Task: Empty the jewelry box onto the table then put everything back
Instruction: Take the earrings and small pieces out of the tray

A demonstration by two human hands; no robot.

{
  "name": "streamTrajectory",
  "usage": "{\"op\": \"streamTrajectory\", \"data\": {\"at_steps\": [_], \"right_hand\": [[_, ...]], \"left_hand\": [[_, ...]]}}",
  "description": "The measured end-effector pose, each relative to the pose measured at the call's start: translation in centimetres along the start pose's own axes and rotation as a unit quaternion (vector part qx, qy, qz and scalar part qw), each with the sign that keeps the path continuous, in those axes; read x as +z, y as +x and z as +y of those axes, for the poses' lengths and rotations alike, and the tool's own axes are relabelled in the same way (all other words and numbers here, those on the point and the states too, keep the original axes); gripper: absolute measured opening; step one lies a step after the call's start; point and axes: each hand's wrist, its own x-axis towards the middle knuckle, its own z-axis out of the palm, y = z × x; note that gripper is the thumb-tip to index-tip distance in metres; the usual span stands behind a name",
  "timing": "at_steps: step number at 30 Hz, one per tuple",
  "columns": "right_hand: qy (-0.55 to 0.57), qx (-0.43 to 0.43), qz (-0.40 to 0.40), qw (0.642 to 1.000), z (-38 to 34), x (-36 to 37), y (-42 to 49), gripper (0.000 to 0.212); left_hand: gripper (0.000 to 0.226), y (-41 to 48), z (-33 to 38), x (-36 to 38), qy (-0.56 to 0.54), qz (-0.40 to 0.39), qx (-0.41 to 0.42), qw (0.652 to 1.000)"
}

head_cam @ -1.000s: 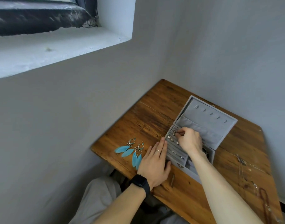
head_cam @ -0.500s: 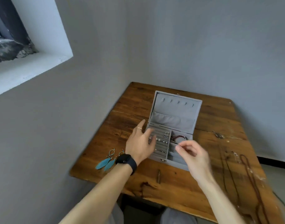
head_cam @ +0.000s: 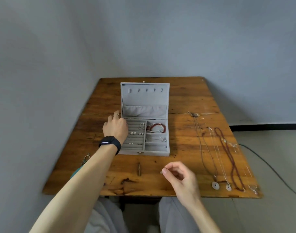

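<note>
**Another small piece is leaving the box**

The jewelry box [head_cam: 154,153] is sitting open mid-table [head_cam: 182,98], nearer the far edge, and is holding earrings [head_cam: 133,132] in its rolls and bracelets [head_cam: 156,127] in its right compartments. The right hand [head_cam: 181,179], which was picking among the rolls a second ago, is now hovering by the near edge, its fingers [head_cam: 164,170] pinching a small pale piece [head_cam: 161,172]. The left hand [head_cam: 115,128] is reaching over the box's left wall; whether its fingers are grasping anything I cannot tell. Necklaces [head_cam: 228,155] are lying along the right edge, feather earrings [head_cam: 85,159] by the left edge. Emptying is looking only partly done, and setting this piece down is probably coming next.
</note>
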Motion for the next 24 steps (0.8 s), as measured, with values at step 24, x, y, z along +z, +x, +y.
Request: {"op": "streamTrajectory", "data": {"at_steps": [24], "right_hand": [[-0.055,-0.012,0.002,0.998,-0.1,-0.2,-0.2,0.01]], "left_hand": [[0.015,-2.1,-1.2,-3.4,-0.409,0.023,-0.086,0.908]]}}
